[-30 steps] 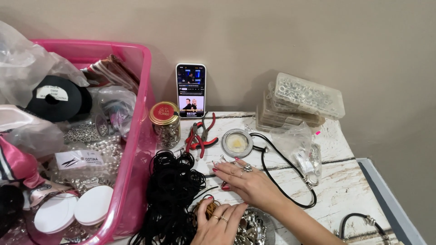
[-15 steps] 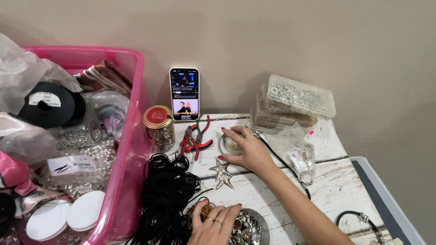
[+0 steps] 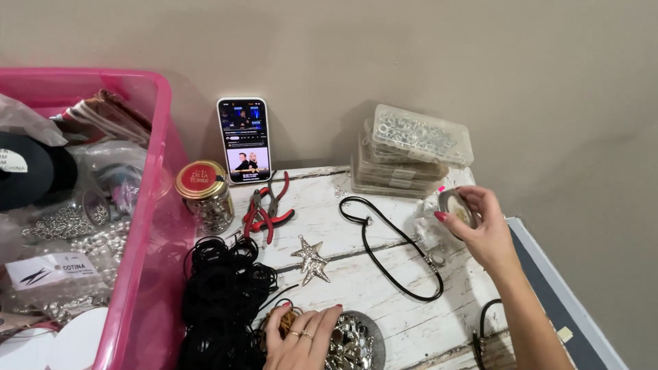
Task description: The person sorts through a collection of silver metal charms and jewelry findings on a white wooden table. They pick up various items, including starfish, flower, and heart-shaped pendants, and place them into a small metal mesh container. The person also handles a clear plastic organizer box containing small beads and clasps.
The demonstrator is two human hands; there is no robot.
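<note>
You held a small round tin (image 3: 458, 207) in your right hand (image 3: 483, 233), right of the stacked bead boxes (image 3: 410, 154).
Fingers pinched its rim; it looked light, rigid, slippery. Left hand (image 3: 301, 336), fingers curled, rested on a silver dish (image 3: 356, 342).

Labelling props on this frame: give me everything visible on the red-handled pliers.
The red-handled pliers lie flat on the white wooden table, between the glass jar with a red and gold lid and the silver star pendant, just in front of the propped phone. There look to be two pairs overlapping, jaws pointing toward the wall, handles spread toward the pile of black cord. Metal heads look dark grey; the grips look like red plastic or rubber. Neither hand touches them.
</note>
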